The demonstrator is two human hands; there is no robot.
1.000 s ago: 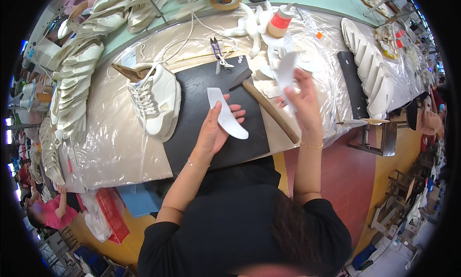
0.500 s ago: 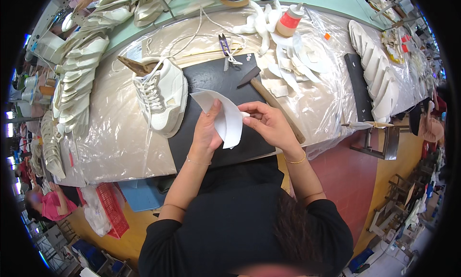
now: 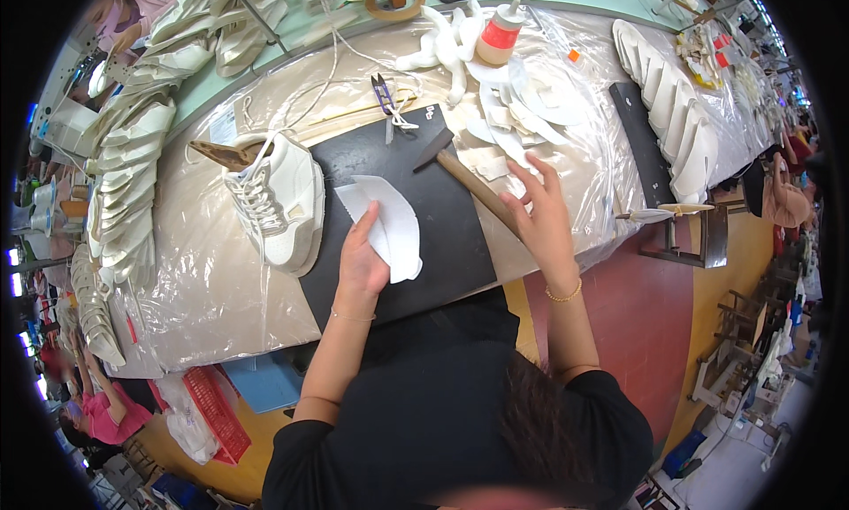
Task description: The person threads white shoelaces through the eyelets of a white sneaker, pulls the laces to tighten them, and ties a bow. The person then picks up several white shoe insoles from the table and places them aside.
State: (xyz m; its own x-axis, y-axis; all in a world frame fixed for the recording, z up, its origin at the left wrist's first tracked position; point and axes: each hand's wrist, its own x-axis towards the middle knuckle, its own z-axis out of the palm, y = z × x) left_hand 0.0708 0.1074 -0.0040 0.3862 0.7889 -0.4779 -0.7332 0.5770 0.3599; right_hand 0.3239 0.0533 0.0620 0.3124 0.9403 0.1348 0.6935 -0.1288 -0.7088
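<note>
My left hand point(image 3: 363, 255) pinches a folded, curved white piece of material point(image 3: 400, 236) between thumb and fingers, above a black mat point(image 3: 447, 245). My right hand point(image 3: 544, 216) is open, fingers spread, over the grip end of a hammer point(image 3: 478, 186). Whether it touches the handle I cannot tell. The hammer lies slanting from the mat onto the plastic sheet. A white lace-up sneaker point(image 3: 287, 201) with a brown insert in its opening rests left of the mat. Past the right fingertips are loose white cut pieces point(image 3: 504, 125).
Thread snips point(image 3: 383, 95) lie at the mat's far edge. Beyond the cut pieces stands a red-banded bottle point(image 3: 499, 37). Stacked shoe parts line the left point(image 3: 133, 192) and right point(image 3: 676, 117). A tape roll point(image 3: 395, 11) sits at the back. A co-worker point(image 3: 110, 402) is at lower left.
My right hand has come off the white piece, moved right and opened. My left hand still holds the piece, now turned flatter. The whole view has shifted slightly.
</note>
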